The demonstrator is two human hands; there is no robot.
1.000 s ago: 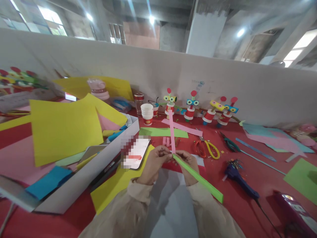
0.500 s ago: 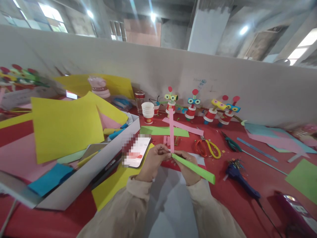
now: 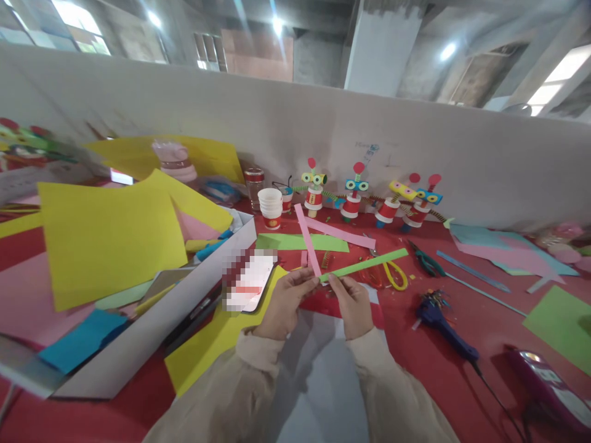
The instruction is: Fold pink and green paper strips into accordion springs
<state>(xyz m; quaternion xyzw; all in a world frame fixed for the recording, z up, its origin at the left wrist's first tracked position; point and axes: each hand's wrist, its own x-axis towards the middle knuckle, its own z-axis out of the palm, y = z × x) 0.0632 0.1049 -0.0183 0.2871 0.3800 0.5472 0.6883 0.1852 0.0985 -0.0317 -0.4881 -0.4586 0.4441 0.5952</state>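
Observation:
Between my hands, a pink paper strip (image 3: pixel 305 237) and a green paper strip (image 3: pixel 369 263) meet at one end in a V. My left hand (image 3: pixel 287 304) pinches the joined ends between thumb and fingers. Just right of the join, my right hand (image 3: pixel 353 306) grips the green strip near its base. The pink strip points up and away, leaning left, while the green one slants up to the right. Behind them, another pink strip (image 3: pixel 344 232) and a wider green strip (image 3: pixel 305 242) lie on the red table (image 3: pixel 401 394).
To the left stands a white box (image 3: pixel 133 332) full of coloured paper, beside a phone (image 3: pixel 253 283). Scissors (image 3: pixel 396 275), pliers (image 3: pixel 425 259) and a glue gun (image 3: pixel 446 332) lie right. At the back are stacked paper cups (image 3: pixel 270 206) and several cup figures (image 3: pixel 314 195).
The green strip has swung from pointing down right to pointing up right. The pink strip has tilted left, and my right hand has turned so its fingers show. The view has shifted slightly.

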